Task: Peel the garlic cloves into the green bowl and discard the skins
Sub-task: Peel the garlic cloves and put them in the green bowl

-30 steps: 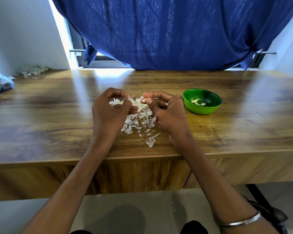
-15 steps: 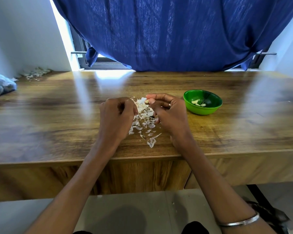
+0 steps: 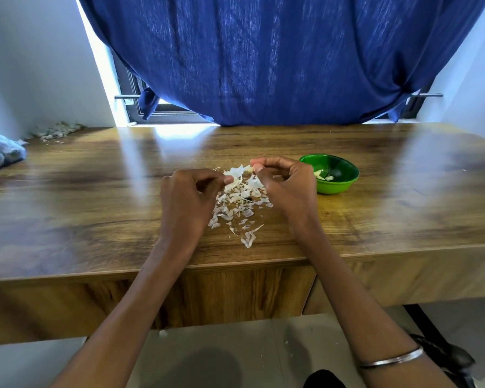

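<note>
Both hands work over the skins near the desk's front edge: the right hand pinches a clove at its fingertips, the left hand pinches a skin strip. Bowl sits just right of the right hand, toward the right edge, nothing between them, so I judge that hand nearer for the drop

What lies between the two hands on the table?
In the head view, the pile of garlic skins lies between the left hand and right hand.
</note>
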